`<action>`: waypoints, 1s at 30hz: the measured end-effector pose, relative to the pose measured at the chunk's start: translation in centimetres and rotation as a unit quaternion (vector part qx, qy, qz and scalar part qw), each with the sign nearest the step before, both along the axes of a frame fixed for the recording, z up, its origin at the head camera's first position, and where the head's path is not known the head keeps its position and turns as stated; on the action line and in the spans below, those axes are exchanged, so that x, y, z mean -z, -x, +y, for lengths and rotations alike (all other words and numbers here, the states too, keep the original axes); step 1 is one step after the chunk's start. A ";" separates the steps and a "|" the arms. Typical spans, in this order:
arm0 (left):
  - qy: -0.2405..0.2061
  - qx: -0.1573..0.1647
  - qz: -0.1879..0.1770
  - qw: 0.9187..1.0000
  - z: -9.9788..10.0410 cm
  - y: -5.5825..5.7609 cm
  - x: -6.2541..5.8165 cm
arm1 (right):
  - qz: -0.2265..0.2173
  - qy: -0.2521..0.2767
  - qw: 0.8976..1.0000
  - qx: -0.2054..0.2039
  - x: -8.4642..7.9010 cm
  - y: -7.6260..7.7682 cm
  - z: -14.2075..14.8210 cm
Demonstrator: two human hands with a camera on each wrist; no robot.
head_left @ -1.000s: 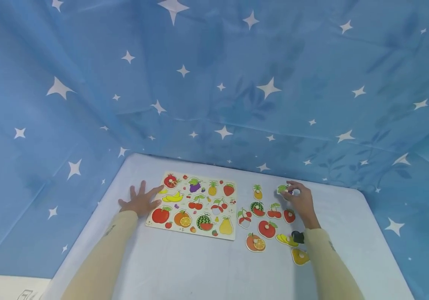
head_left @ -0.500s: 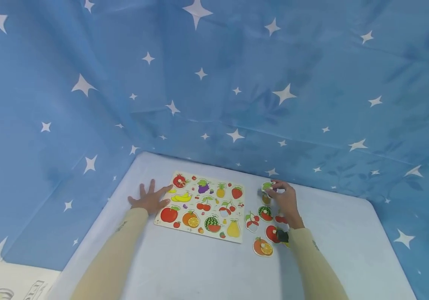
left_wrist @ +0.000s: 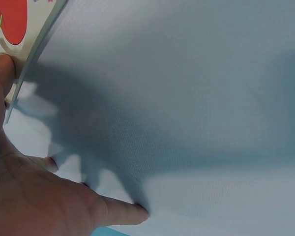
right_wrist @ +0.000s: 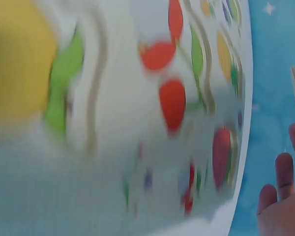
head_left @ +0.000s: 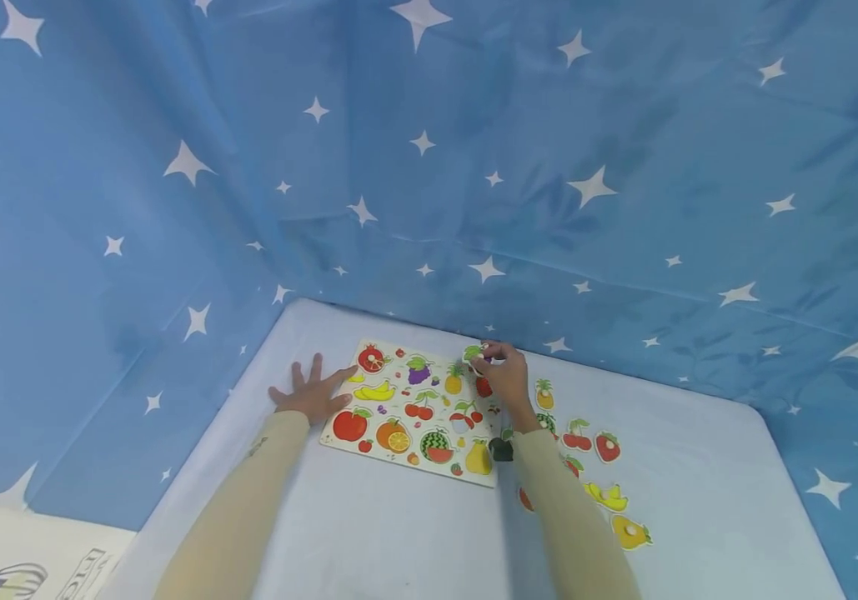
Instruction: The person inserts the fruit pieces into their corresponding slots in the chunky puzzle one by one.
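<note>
Grape piece [head_left: 471,353] is up off the surface at the far right of the puzzle board [head_left: 389,457], by the strawberry picture; right hand [head_left: 507,375] pinches it between thumb and fingers. Right-wrist view is blurred but catches it near edge-on: thin, flat, pale edge. Handling guess: light, stiff, wood-like, not fragile, maybe a bit slick on the printed face. Best hold is a knob like the one on the loose pineapple piece [head_left: 544,395], else the rim; can't tell which the fingertips have. Left hand [head_left: 312,397] is spread wide, thumb and one finger on the board's left edge, other fingers on the white cloth [head_left: 706,483]. Pomegranate piece [head_left: 371,359] sits in the board's far left corner, knob showing. Right of the board: cherry piece [head_left: 577,436], strawberry piece [head_left: 609,447], banana piece [head_left: 609,497], pear piece [head_left: 630,532] nearest, others partly behind the right sleeve [head_left: 571,517]. Blue star curtain [head_left: 429,200] on the far side
</note>
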State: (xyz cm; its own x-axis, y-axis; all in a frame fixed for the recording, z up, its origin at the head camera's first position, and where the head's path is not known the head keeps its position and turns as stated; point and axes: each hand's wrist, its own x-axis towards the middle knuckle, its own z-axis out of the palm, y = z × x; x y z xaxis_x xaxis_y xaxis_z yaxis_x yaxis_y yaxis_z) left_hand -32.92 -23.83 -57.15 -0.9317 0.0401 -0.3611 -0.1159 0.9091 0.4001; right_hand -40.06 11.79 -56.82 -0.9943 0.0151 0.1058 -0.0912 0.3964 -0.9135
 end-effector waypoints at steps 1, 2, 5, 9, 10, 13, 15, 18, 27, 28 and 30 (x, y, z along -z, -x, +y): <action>0.000 -0.001 0.001 1.000 0.0 -0.1 -0.1 | 0.004 -0.001 1.000 0.001 0.1 0.0 -0.7; 0.000 -0.001 0.002 1.000 0.1 0.0 -0.1 | 0.008 -0.005 1.000 0.003 0.1 0.1 -1.5; 0.001 -0.002 0.006 1.000 0.4 -0.2 -0.4 | 0.008 -0.011 1.000 0.016 0.3 0.1 -3.7; 0.003 -0.001 0.003 1.000 0.7 -0.1 -0.8 | -0.010 -0.050 0.998 0.044 0.6 0.2 -6.3; 0.003 -0.001 0.002 1.000 0.8 0.0 -0.7 | -0.013 -0.065 0.997 0.050 0.7 0.3 -6.9; -0.001 -0.002 -0.005 1.000 0.7 0.4 -0.1 | -0.029 -0.104 0.992 0.066 1.0 0.3 -8.4; -0.006 -0.003 -0.006 1.000 0.7 0.6 0.3 | -0.035 -0.121 0.989 0.076 1.2 0.3 -9.3; -0.011 -0.002 -0.004 1.000 0.4 0.8 0.8 | -0.040 -0.123 0.987 0.096 1.5 0.1 -10.5; -0.012 -0.004 -0.002 1.000 -0.2 0.8 0.8 | -0.020 -0.134 0.981 0.137 2.4 -0.6 -13.1; -0.011 -0.005 -0.002 1.000 -0.2 0.8 0.7 | -0.017 -0.134 0.981 0.140 2.5 -0.7 -13.3; -0.012 -0.007 -0.004 1.000 -0.3 0.7 0.7 | -0.012 -0.136 0.980 0.147 2.8 -0.7 -13.7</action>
State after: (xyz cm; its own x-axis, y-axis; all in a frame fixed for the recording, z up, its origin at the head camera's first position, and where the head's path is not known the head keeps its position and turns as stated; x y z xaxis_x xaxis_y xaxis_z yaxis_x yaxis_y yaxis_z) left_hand -33.63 -24.13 -57.81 -0.9293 0.0356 -0.3676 -0.1319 0.8977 0.4205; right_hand -39.33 -1.88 -59.64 -0.9534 0.2762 0.1216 0.0846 0.6315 -0.7707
